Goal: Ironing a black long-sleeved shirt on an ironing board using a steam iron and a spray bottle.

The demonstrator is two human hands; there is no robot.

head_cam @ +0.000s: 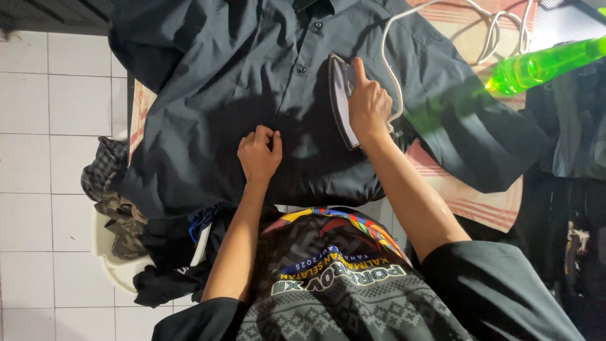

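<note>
near-left heap: clothes pile [136, 233] in a white basket [107, 252] on the tiled floor [44, 126], just left of the person's L arm; camo + dark pieces, partly under the shirt's hanging edge.
L hand: left hand [259, 153] curled into a loose fist, fingers pinching/pressing the dark shirt [208, 107] fabric near the button line; knuckles up, holds nothing but cloth.
shirt: spread front-up across the ironing board, collar at far edge, buttons running near-to-far down the middle; R sleeve lies out to the right, lower hem drops off the near-left side.
R hand: right hand [369, 104] closed fully round the handle of the iron [343, 101], thumb pointing far; just right of the button line, well apart from the L hand.
iron: soleplate tilted up on its side, facing left, edge touching the shirt; white cord [388, 69] loops from it to the far right.
board: striped pink/cream board cover [480, 202] shows under the shirt at right + far.
far right: green spray bottle [543, 66], lying tilted, beyond the sleeve; can't tell what it rests on.
</note>
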